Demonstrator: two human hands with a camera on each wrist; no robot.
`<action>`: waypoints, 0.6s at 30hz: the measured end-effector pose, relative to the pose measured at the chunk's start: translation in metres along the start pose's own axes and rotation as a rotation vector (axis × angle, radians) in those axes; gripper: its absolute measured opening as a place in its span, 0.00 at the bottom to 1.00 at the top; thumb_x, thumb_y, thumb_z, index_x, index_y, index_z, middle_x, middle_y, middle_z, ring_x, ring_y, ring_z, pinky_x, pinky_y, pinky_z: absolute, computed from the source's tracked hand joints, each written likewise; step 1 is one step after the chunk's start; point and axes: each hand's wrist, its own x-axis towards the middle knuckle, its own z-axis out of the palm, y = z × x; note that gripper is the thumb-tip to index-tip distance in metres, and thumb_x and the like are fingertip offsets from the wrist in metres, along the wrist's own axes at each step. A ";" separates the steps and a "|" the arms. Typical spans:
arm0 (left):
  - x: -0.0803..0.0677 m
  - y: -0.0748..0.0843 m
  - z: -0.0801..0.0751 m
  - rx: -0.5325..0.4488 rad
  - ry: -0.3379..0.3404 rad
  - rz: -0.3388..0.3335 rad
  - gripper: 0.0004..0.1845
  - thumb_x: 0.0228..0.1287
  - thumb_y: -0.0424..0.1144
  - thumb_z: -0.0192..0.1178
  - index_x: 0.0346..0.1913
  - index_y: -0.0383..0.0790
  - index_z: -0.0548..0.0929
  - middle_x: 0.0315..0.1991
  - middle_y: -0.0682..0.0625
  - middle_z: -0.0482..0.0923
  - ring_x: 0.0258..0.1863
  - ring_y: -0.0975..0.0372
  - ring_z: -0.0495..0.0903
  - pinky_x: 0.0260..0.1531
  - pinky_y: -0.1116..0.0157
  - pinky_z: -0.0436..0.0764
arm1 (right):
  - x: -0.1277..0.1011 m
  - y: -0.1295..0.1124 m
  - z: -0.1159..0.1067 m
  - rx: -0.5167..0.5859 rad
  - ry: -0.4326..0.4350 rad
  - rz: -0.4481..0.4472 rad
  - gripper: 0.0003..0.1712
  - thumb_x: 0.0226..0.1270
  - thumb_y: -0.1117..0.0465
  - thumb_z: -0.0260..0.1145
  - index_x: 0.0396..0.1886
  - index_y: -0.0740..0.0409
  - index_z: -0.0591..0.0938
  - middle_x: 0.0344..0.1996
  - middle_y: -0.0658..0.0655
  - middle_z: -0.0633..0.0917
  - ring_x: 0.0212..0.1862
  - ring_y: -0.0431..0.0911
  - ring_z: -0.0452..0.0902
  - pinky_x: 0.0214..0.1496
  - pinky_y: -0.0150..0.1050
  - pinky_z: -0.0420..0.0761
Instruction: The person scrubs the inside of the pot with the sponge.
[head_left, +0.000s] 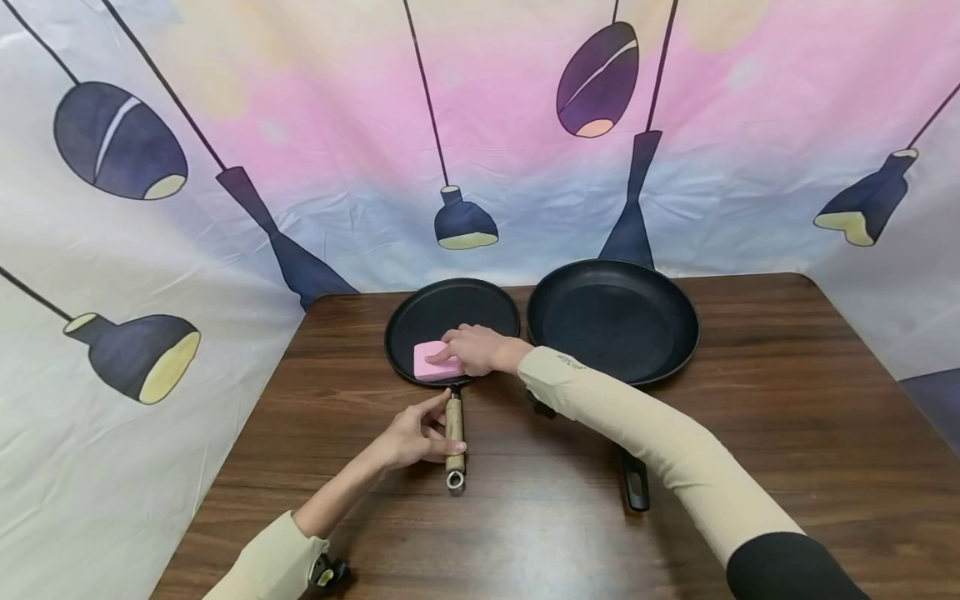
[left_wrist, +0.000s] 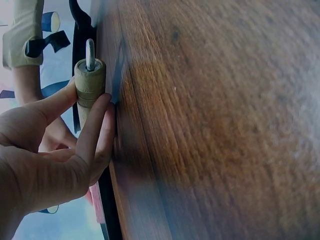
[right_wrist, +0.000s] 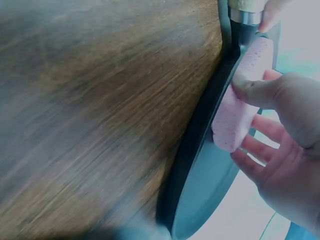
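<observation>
A pink sponge (head_left: 431, 362) lies against the near left part of a flat black pan (head_left: 450, 310). My right hand (head_left: 477, 348) grips this sponge; in the right wrist view the thumb is on one side of the sponge (right_wrist: 240, 107) and the fingers on the other. My left hand (head_left: 414, 433) pinches the pan's wooden handle (head_left: 454, 425), which points toward me and ends in a metal ring (head_left: 455, 480). In the left wrist view, thumb and fingers close round the handle (left_wrist: 91, 85) near its end.
A larger, deeper black frying pan (head_left: 611, 321) stands just right of the flat pan, its black handle (head_left: 636, 483) pointing toward me under my right sleeve (head_left: 645, 433). Both rest on a brown wooden table (head_left: 540, 533). A cloth printed with lamps (head_left: 360, 125) hangs behind.
</observation>
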 end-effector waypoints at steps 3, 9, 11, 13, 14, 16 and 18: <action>0.000 0.001 0.000 0.006 -0.006 -0.004 0.51 0.57 0.32 0.76 0.79 0.29 0.56 0.52 0.36 0.76 0.35 0.64 0.84 0.37 0.67 0.89 | 0.012 -0.004 0.002 -0.048 0.024 -0.008 0.33 0.79 0.64 0.58 0.76 0.32 0.69 0.76 0.56 0.69 0.73 0.55 0.68 0.77 0.50 0.71; -0.002 -0.001 -0.002 0.008 -0.011 -0.002 0.51 0.58 0.32 0.76 0.79 0.28 0.56 0.52 0.36 0.76 0.35 0.64 0.85 0.36 0.67 0.88 | 0.045 -0.015 0.003 -0.196 0.059 0.048 0.32 0.83 0.57 0.54 0.79 0.28 0.61 0.75 0.56 0.70 0.70 0.55 0.70 0.75 0.47 0.73; -0.002 -0.002 -0.002 0.006 -0.012 0.007 0.51 0.57 0.32 0.76 0.79 0.28 0.56 0.52 0.36 0.77 0.34 0.64 0.85 0.36 0.66 0.89 | 0.055 -0.017 0.001 -0.245 0.065 0.087 0.32 0.84 0.56 0.52 0.80 0.27 0.59 0.74 0.56 0.71 0.69 0.54 0.71 0.74 0.46 0.74; -0.001 -0.002 -0.002 0.005 -0.014 0.014 0.51 0.57 0.31 0.76 0.79 0.28 0.55 0.52 0.35 0.77 0.34 0.64 0.85 0.35 0.67 0.89 | 0.064 -0.017 0.000 -0.278 0.068 0.129 0.33 0.84 0.56 0.51 0.81 0.27 0.57 0.73 0.57 0.71 0.69 0.53 0.71 0.73 0.45 0.74; -0.001 -0.002 -0.002 0.002 -0.019 0.017 0.51 0.58 0.31 0.76 0.79 0.28 0.55 0.52 0.35 0.77 0.34 0.64 0.85 0.35 0.67 0.89 | 0.067 -0.017 0.000 -0.283 0.069 0.149 0.33 0.84 0.57 0.51 0.81 0.27 0.56 0.73 0.57 0.71 0.69 0.54 0.70 0.73 0.45 0.74; -0.001 -0.002 -0.002 0.000 -0.023 0.015 0.51 0.58 0.32 0.76 0.79 0.28 0.55 0.52 0.35 0.77 0.34 0.64 0.85 0.35 0.68 0.88 | 0.074 -0.015 0.000 -0.291 0.073 0.185 0.34 0.84 0.57 0.52 0.81 0.27 0.55 0.72 0.58 0.72 0.69 0.54 0.70 0.73 0.45 0.74; 0.000 -0.002 -0.002 0.005 -0.026 0.014 0.51 0.58 0.33 0.76 0.79 0.29 0.55 0.53 0.36 0.76 0.34 0.65 0.86 0.35 0.69 0.88 | 0.079 -0.012 0.002 -0.289 0.077 0.220 0.34 0.84 0.56 0.51 0.82 0.27 0.55 0.71 0.59 0.72 0.69 0.54 0.70 0.73 0.45 0.73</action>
